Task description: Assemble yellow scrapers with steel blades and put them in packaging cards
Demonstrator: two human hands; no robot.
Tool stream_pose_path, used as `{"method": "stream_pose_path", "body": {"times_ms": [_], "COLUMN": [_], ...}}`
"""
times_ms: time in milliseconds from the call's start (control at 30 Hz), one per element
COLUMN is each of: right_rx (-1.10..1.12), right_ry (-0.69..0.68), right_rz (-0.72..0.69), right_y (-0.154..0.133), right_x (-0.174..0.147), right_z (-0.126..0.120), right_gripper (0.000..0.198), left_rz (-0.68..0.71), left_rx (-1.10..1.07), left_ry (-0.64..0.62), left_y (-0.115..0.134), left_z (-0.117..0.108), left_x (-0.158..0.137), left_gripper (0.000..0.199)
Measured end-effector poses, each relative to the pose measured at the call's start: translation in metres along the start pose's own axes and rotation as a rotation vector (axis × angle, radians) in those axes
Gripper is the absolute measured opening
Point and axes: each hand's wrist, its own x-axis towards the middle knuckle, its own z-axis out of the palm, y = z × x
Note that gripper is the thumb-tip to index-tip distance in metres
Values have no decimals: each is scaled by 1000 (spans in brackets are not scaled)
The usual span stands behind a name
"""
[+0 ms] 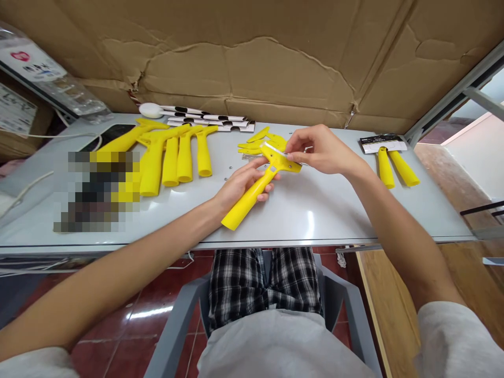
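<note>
Crumpled cardboard is seen behind a grey surface [315, 210]. Just above its middle, a yellow scraper [255, 190] is gripped by the handle in the left hand [240, 185], while its head is pinched by the right hand [318, 151]. More yellow handles [177, 157] are laid at the left.

No text can be read. The clear packets [43, 73] at upper left carry a red mark and dark print, and the black header card [384, 140] on the table [315, 210] bears white lettering, all too small to make out.
</note>
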Motion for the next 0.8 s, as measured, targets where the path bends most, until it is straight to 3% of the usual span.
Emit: {"method": "stream_pose_path", "body": {"times_ms": [267,433,633,800], "right_rx": [9,-9,-121,-120], "right_ry": [-86,-100,-87,-74], "right_rz": [65,38,27,23], "right_y": [-14,-19,-29,-29], "right_x": [34,38,36,37], "right_z": [6,9,12,12], "right_gripper": [33,35,20,20], "left_rz": [51,49,51,44], "left_rx": [17,30,47,40], "left_ry": [-3,3,15,16], "left_y": [-5,-6,-6,-3], "left_z": [-1,0,1,3], "left_x": [-1,-2,-1,-2], "left_gripper": [64,60,61,61]}}
